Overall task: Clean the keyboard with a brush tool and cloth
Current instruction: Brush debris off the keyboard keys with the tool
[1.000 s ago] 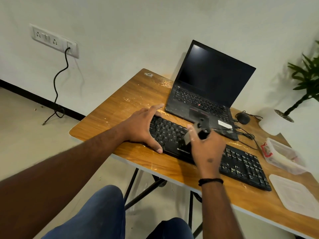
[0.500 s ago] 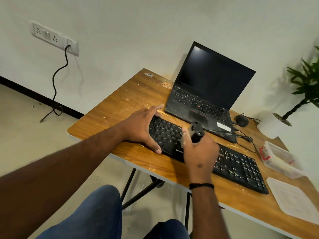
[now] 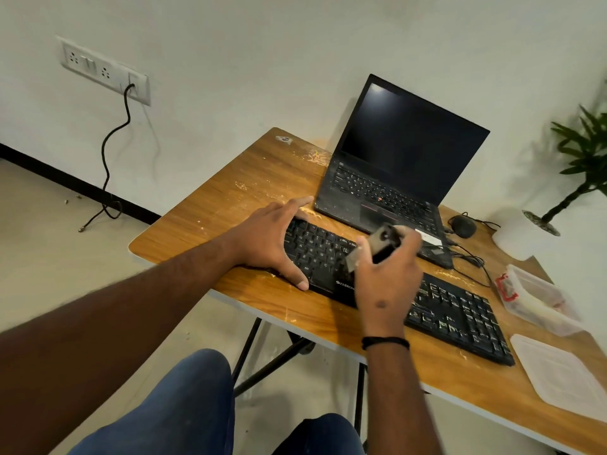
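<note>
We see the left hand [image 3: 269,239] at the centre of the frame, its forearm reaching in from the lower left. It lies flat with fingers spread and straight, braced over the left end of the black keyboard [image 3: 453,316]; the thumb presses the near edge and the index finger reaches past the far edge. The right hand [image 3: 386,277] comes up from the bottom centre, a black band on its wrist, and curls around the brush tool [image 3: 377,246], a dark handle with a pale end that is blurred. The tool sits above the middle keys; we cannot tell whether it touches them. The keyboard runs diagonally from the centre toward the lower right of the frame. No cloth is visible to us.

The wooden table [image 3: 230,205] is streaked with pale crumbs or dust. An open laptop [image 3: 404,165] with a dark screen stands just behind the keyboard, a black mouse [image 3: 462,225] to its right. At the right edge lie a clear plastic container [image 3: 538,298] and, nearer, its flat lid [image 3: 565,376]. A white wall fills the top, with a socket panel [image 3: 101,68] in the upper left and a black cable [image 3: 111,152] hanging to the floor. A potted plant [image 3: 578,178] stands at the far right.
</note>
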The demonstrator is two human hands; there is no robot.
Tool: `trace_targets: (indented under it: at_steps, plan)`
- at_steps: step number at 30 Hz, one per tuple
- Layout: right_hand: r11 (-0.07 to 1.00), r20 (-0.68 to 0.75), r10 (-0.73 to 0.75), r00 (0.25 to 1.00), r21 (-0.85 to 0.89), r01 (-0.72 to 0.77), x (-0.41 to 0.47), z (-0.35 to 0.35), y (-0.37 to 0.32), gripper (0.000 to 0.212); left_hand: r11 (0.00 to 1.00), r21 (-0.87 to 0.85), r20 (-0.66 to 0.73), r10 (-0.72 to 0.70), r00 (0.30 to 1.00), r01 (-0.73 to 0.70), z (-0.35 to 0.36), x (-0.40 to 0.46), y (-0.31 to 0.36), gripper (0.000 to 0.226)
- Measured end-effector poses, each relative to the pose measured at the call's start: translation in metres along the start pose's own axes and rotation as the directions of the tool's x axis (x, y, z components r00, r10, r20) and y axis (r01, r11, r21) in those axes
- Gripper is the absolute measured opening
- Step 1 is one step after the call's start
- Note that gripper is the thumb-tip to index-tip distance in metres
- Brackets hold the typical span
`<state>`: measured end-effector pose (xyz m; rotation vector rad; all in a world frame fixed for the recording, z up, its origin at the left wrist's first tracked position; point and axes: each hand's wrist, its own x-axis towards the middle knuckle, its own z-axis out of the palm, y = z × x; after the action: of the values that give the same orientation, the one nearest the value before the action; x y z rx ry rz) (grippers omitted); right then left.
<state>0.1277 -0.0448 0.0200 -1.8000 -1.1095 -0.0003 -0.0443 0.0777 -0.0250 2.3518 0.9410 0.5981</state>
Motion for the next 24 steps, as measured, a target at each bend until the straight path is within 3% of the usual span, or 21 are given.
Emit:
trace_targets:
  at_steps: [5,8,13,17,24]
  plan:
    - [0.964,0.053,-0.244,0.968,-0.099,0.248,-0.013,0.023,-0.022,0.050,1.000,0.006,-0.004,-0.007,1.000,0.007,0.000,0.000,0.001,0.149]
    - [0.989,0.077,-0.139,0.987,-0.044,0.143,0.004,0.007,-0.009,0.052,1.000,0.001,0.014,-0.019,1.000,0.019,0.000,0.000,-0.001,0.149]
    - [0.998,-0.156,0.008,0.988,-0.058,-0.017,0.016,-0.018,0.025,0.048,1.000,0.002,0.010,-0.014,1.000,0.014,0.000,0.001,-0.002,0.149]
    - [0.999,-0.213,0.015,0.977,-0.034,-0.023,0.006,-0.001,0.019,0.042,1.000,0.003,0.014,-0.018,1.000,0.018,0.000,0.001,-0.001,0.148]
    - [1.000,-0.155,-0.018,0.988,0.013,0.020,0.005,0.015,0.004,0.043,0.999,-0.007,0.024,-0.033,0.999,0.033,-0.001,0.000,0.002,0.148]
